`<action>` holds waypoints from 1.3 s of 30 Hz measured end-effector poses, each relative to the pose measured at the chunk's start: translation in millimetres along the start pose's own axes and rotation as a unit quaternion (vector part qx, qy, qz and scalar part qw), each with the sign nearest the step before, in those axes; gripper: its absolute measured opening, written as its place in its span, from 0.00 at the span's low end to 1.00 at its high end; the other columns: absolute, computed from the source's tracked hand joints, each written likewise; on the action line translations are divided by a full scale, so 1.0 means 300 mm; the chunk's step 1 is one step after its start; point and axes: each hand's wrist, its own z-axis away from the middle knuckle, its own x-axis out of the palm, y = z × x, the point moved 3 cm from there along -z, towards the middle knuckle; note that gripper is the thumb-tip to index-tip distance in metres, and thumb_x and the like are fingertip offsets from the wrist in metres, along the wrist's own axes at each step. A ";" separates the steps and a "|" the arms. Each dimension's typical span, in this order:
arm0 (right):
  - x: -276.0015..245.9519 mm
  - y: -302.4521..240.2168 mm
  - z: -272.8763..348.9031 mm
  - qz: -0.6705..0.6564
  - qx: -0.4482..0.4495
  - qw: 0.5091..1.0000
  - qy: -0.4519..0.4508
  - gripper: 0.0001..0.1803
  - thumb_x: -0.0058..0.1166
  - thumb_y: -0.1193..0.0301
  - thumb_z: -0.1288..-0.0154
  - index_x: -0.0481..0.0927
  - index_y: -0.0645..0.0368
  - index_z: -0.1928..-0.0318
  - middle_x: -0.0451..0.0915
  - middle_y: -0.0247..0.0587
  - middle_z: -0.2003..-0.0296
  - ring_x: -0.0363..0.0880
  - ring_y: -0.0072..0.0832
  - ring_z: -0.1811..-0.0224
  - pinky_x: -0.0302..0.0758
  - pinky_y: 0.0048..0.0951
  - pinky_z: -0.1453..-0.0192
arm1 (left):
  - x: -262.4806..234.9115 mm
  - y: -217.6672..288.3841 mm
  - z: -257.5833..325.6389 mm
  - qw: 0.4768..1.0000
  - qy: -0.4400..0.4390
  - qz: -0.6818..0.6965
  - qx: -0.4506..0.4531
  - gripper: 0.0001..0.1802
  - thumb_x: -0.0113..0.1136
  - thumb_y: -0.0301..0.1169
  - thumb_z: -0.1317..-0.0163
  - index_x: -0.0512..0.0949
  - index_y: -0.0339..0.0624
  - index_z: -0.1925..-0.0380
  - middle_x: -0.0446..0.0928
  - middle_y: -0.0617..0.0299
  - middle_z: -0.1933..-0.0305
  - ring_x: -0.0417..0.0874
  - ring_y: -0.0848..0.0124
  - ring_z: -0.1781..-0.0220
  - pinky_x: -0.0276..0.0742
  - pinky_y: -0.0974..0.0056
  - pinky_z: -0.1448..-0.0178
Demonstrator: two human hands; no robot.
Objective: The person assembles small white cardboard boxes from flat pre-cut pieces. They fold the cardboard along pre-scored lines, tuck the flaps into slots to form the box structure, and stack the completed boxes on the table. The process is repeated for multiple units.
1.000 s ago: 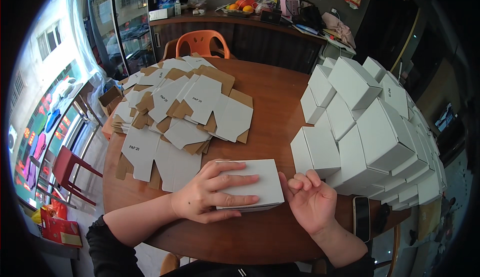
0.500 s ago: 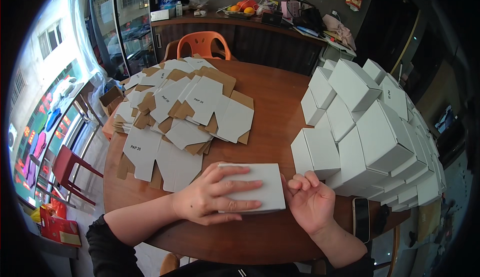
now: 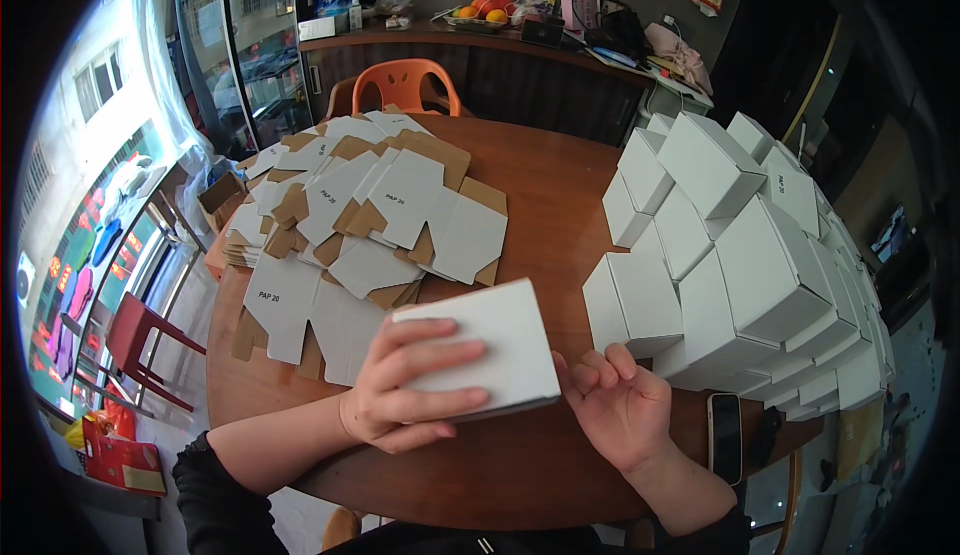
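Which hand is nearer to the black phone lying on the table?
Right. The right hand lies open just left of the phone, apart from it; the left hand grips the white box farther left.

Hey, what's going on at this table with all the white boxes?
A person is putting together small white cardboard boxes at a round wooden table. The left hand lies on top of a white box, gripping it, while the right hand rests open at its right edge. To the left lies a heap of flat unfolded box blanks; to the right rises a big stack of finished boxes. A phone lies near the right wrist.
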 end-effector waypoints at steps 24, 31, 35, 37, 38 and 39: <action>-0.059 -0.024 -0.016 0.022 -0.041 0.999 -0.013 0.10 0.46 0.70 0.24 0.70 0.53 0.68 0.76 0.37 0.65 0.76 0.34 0.50 0.64 0.42 0.24 | 0.049 0.011 -0.041 0.976 -0.209 0.053 -0.037 0.26 0.64 0.45 0.32 0.80 0.57 0.34 0.72 0.66 0.26 0.69 0.60 0.28 0.64 0.54 0.33; 0.049 -0.002 0.006 0.444 -0.161 0.881 -0.031 0.28 0.56 0.58 0.26 0.69 0.58 0.33 0.60 0.51 0.28 0.54 0.42 0.22 0.51 0.47 0.19 | 0.059 0.002 -0.010 0.983 -0.164 0.051 -0.066 0.37 0.65 0.49 0.34 0.70 0.51 0.27 0.62 0.50 0.21 0.58 0.50 0.19 0.46 0.36 0.20; 0.071 0.011 0.019 0.694 -0.232 0.667 -0.143 0.44 0.59 0.49 0.28 0.60 0.58 0.22 0.39 0.58 0.18 0.32 0.51 0.15 0.39 0.55 0.17 | 0.063 0.008 0.010 0.996 -0.075 0.037 -0.032 0.41 0.65 0.54 0.35 0.68 0.49 0.26 0.58 0.48 0.19 0.49 0.49 0.15 0.33 0.28 0.19; 0.078 0.023 0.025 0.768 -0.266 0.556 -0.173 0.45 0.59 0.47 0.29 0.59 0.56 0.21 0.39 0.63 0.19 0.29 0.56 0.15 0.31 0.56 0.17 | 0.064 0.020 0.026 0.999 -0.052 0.007 0.003 0.42 0.64 0.55 0.34 0.67 0.48 0.25 0.58 0.50 0.18 0.47 0.51 0.14 0.30 0.26 0.20; 0.077 0.035 0.037 0.797 -0.270 0.507 -0.188 0.45 0.59 0.46 0.29 0.59 0.56 0.21 0.39 0.63 0.19 0.28 0.56 0.15 0.29 0.56 0.17 | 0.063 0.028 0.035 0.998 -0.057 -0.017 0.024 0.42 0.64 0.56 0.34 0.67 0.47 0.25 0.58 0.51 0.18 0.47 0.52 0.14 0.29 0.25 0.20; 0.079 0.045 0.050 0.824 -0.274 0.454 -0.201 0.46 0.59 0.46 0.29 0.59 0.55 0.21 0.39 0.64 0.19 0.28 0.56 0.15 0.28 0.56 0.17 | 0.066 0.035 0.038 0.996 -0.061 -0.039 0.047 0.43 0.63 0.56 0.34 0.66 0.47 0.25 0.58 0.51 0.18 0.47 0.53 0.14 0.28 0.24 0.21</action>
